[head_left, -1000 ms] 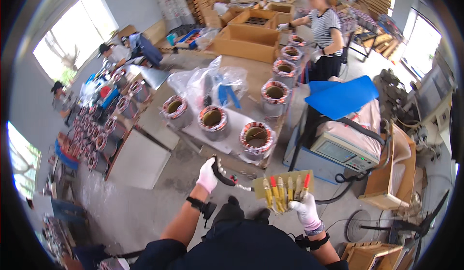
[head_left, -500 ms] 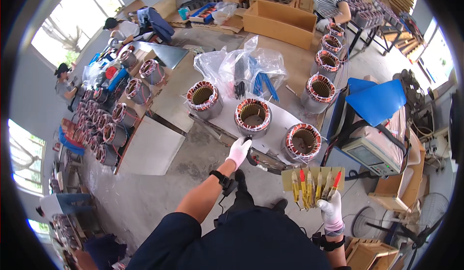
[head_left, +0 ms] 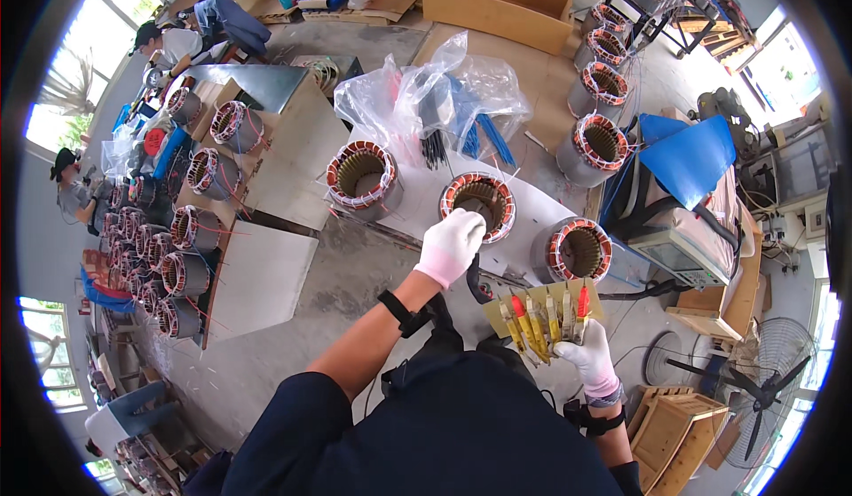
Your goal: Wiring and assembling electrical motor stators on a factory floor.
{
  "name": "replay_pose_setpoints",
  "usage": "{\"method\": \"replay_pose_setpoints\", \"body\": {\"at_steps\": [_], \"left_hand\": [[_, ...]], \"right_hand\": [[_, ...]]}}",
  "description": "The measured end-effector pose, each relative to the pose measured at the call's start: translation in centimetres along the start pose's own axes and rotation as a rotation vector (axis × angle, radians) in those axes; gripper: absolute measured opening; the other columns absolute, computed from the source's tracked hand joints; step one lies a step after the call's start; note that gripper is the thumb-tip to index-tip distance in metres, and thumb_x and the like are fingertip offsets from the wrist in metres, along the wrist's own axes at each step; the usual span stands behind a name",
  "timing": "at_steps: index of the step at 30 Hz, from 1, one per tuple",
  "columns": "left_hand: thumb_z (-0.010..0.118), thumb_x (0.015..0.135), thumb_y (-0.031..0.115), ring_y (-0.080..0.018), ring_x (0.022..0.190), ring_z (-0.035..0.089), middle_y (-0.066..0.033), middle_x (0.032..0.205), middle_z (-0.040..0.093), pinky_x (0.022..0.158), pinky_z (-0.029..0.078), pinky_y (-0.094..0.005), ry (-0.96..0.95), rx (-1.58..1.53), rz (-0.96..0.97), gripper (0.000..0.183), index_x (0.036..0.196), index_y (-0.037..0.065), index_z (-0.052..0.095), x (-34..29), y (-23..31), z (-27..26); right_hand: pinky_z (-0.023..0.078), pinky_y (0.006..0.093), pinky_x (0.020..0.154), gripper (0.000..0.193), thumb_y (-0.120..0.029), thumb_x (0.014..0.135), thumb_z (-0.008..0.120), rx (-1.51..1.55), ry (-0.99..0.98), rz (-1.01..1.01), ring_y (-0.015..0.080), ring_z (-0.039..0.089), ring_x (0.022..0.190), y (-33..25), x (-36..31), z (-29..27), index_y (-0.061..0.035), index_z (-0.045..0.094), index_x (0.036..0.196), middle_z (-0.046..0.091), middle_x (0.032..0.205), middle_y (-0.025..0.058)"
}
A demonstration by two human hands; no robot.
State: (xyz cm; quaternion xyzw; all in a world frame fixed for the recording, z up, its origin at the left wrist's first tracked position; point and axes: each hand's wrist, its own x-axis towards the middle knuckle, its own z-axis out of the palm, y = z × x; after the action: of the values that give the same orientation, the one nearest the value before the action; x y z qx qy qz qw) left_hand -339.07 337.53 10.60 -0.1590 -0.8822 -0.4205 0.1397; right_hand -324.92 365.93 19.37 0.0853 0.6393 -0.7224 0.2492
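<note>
My left hand [head_left: 454, 246], in a white glove, is closed at the near rim of the middle motor stator [head_left: 503, 224], a grey cylinder ringed with copper windings and white lacing. What its fingers hold, if anything, is hidden. A black cable [head_left: 473, 276] hangs just below this hand. My gloved right hand [head_left: 589, 356] grips a thin yellowish board [head_left: 497, 311] carrying a row of several metal clips [head_left: 536, 323] with yellow and red sleeves. One stator [head_left: 387, 201] stands to the left of the middle one, and another [head_left: 543, 256] to the right, just beyond the board.
Clear plastic bags [head_left: 377, 97] with black and blue sleeves [head_left: 493, 139] lie behind the stators. More stators [head_left: 579, 166] line the right side. A screened instrument [head_left: 682, 261] and a fan [head_left: 763, 394] stand at right. Co-workers [head_left: 169, 48] sit far left.
My left hand has moved up and right to the middle stator's rim. The board in my right hand has shifted left and tilted. The right stator has turned slightly. My view has shifted.
</note>
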Motion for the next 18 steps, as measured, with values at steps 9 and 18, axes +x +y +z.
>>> {"method": "replay_pose_setpoints", "body": {"at_steps": [9, 18], "left_hand": [[0.069, 0.087, 0.004, -0.0158, 0.060, 0.061, -0.0079, 0.079, 0.065, 0.059, 0.050, -0.0293, 0.168, -0.233, -0.209, 0.014, 0.101, 0.005, 0.065, -0.4, 4.2, -2.1], [0.068, 0.092, 0.013, -0.0237, 0.079, 0.066, -0.0095, 0.087, 0.066, 0.072, 0.053, -0.0320, -0.150, -0.068, -0.095, 0.015, 0.104, 0.004, 0.069, -0.1, 4.6, 0.5]], "right_hand": [[0.053, 0.0288, 0.085, 0.055, -0.014, 0.080, 0.085, 0.063, -0.080, 0.024, 0.0125, 0.064, 0.095, -0.5, 1.1, 1.0, 0.0048, 0.060, 0.124, 0.069, 0.107, 0.0031], [0.051, 0.0274, 0.085, 0.060, -0.025, 0.080, 0.084, 0.037, 0.017, -0.002, 0.0100, 0.061, 0.093, -0.6, 0.9, -0.8, 0.0076, 0.058, 0.123, 0.068, 0.106, 0.0056]]}}
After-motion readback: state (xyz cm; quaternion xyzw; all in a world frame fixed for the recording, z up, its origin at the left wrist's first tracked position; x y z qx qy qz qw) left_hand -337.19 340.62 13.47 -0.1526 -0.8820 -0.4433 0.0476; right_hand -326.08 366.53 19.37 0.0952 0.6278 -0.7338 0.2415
